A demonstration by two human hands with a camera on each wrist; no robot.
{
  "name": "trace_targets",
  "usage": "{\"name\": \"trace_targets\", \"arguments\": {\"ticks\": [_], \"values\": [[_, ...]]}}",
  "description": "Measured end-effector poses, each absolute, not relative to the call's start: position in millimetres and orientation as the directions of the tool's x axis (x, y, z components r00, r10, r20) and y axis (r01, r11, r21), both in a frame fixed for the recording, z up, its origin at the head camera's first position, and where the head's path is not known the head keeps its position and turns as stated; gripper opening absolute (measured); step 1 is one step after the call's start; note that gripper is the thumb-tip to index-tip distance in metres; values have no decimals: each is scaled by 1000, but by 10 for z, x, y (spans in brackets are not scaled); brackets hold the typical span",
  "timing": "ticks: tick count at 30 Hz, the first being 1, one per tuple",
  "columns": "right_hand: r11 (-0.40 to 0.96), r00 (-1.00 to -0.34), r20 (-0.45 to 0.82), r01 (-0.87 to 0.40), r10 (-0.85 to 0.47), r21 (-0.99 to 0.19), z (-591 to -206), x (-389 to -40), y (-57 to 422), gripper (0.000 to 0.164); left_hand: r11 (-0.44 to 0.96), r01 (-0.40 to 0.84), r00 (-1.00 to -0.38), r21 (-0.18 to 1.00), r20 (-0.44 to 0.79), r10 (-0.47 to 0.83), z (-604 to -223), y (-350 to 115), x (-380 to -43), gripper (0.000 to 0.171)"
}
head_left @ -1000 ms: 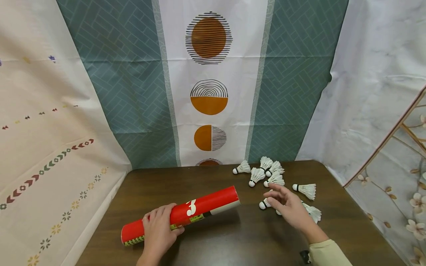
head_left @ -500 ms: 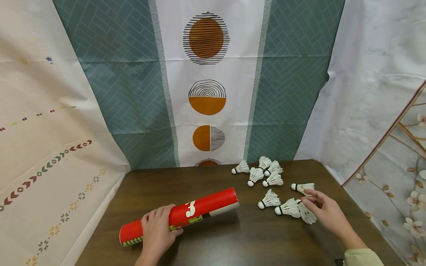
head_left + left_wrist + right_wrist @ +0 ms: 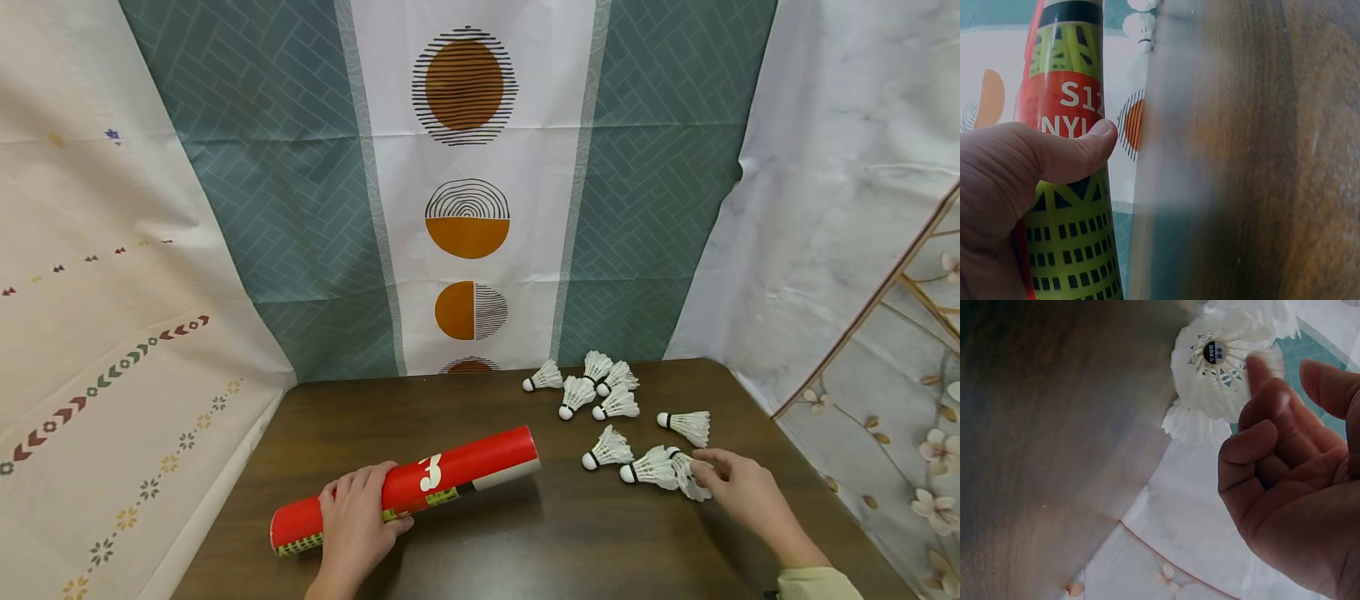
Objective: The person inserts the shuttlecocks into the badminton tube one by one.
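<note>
My left hand (image 3: 356,521) grips a red shuttlecock tube (image 3: 483,457) around its lower part. The tube lies slanted, its right end raised off the table. In the left wrist view the thumb lies across the yellow-green printed side of the tube (image 3: 1072,234). At the right, my right hand (image 3: 750,500) is beside a white feathered shuttlecock (image 3: 688,477), fingertips at its skirt. The right wrist view shows loosely bent fingers in front of the open skirt of that shuttlecock (image 3: 1200,387), with the thumb apart from the index finger.
A second shuttlecock (image 3: 652,469) touches the near one's left side, with another (image 3: 611,448) further left. One lies alone (image 3: 690,427) behind the hand. Several more (image 3: 618,402) cluster at the back edge of the dark wooden table (image 3: 420,404). Patterned cloths (image 3: 307,208) hang around it.
My right hand has moved right, from over the front shuttlecocks to the rightmost of that row, then slightly closer toward me. The left hand and the tube have stayed in place.
</note>
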State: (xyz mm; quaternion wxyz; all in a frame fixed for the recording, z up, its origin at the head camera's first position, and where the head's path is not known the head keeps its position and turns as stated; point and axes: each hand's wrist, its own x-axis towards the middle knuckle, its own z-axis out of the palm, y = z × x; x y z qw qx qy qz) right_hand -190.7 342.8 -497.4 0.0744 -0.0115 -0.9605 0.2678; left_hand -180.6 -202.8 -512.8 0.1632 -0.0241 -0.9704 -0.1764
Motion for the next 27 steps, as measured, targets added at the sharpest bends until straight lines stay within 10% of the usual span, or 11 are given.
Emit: {"name": "trace_targets", "arguments": {"ticks": [19,27], "values": [[807,-832,476,-61,284,-588,-4917,-1913,3281,14,932,101,-954,348,301,-8,-5142,-1995,-1808,87],[596,-926,328,-160,185,-787,-4721,-1973,2587,22,926,129,-950,354,311,14,-5166,-1889,-1826,87]]}}
